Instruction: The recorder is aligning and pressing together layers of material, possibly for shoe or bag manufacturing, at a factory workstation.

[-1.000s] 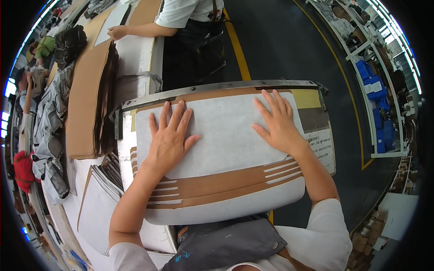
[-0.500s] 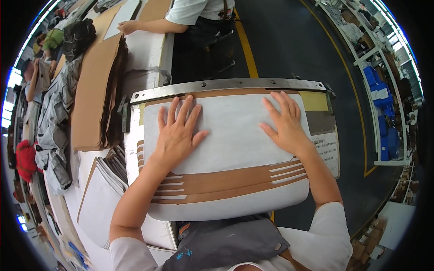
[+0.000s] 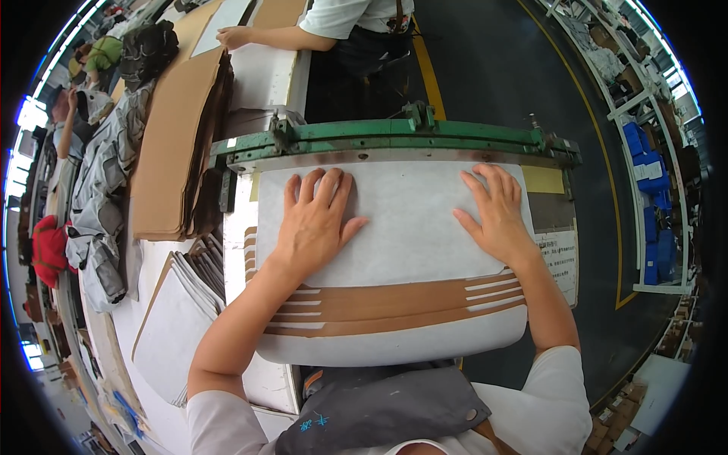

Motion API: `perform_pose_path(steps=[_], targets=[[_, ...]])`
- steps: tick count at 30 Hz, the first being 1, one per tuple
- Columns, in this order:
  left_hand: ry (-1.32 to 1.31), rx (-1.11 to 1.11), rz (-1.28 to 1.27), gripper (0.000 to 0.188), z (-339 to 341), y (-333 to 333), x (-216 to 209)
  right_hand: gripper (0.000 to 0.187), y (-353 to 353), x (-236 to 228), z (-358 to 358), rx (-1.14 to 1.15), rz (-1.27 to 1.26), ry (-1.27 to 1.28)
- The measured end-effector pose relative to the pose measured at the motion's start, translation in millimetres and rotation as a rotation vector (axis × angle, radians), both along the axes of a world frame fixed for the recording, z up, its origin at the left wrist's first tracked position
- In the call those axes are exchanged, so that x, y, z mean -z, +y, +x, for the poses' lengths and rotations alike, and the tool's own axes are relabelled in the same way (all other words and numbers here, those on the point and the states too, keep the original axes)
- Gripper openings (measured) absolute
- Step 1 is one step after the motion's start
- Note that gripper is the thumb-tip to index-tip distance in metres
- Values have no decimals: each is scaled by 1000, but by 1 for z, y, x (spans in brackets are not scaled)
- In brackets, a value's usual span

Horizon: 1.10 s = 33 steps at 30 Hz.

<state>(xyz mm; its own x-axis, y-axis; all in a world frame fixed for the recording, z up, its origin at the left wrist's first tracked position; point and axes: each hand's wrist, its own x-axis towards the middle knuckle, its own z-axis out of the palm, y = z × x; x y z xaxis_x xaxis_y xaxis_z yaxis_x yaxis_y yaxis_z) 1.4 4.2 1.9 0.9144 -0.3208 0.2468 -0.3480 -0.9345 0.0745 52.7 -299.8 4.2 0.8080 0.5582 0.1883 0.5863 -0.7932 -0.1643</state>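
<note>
A white sheet lies over slotted brown board, whose strips show between the white parts on the near side. My left hand presses on the left part of the sheet, fingers spread and slightly bent. On the right part rests my right hand, its fingers also apart. Neither hand grips anything. Just beyond my fingertips a green metal bar crosses the work from side to side. The sheet's far edge is hidden at that bar.
To the left stands a stack of brown boards, with a fanned pile of white sheets nearer me. Another person's hand is at the table beyond. Shelving with blue bins lines the right side, past a floor with yellow lines.
The green bar now lies across the far edge, where a bare metal strip and a brown margin showed before. My hands stay on the sheet, fingers a little more bent.
</note>
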Motion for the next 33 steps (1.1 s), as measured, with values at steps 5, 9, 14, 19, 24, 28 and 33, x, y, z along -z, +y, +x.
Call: perform_pose_path(steps=[5, 9, 14, 19, 24, 28, 33], targets=[[25, 17, -45, 56, -2, 5, -1, 53, -4, -5, 5, -32, -7, 11], [-92, -220, -39, 61, -5, 27, 0, 59, -25, -15, 11, 89, 103, 60], [68, -452, -40, 74, -7, 54, -12, 73, -39, -37, 14, 433, -58, 176], [100, -460, -204, 83, 4, 63, -10, 80, -47, -32, 24, 486, 70, 242], [202, -600, -765, 60, 12, 89, -1, 67, -77, 2, 58, 590, 359, 454], [-115, -317, -932, 11, -32, 50, -43, 55, -99, 16, 74, 458, 224, 182], [-481, -109, -1022, 12, -115, 59, -104, 53, -56, -40, 76, 295, 985, 819]])
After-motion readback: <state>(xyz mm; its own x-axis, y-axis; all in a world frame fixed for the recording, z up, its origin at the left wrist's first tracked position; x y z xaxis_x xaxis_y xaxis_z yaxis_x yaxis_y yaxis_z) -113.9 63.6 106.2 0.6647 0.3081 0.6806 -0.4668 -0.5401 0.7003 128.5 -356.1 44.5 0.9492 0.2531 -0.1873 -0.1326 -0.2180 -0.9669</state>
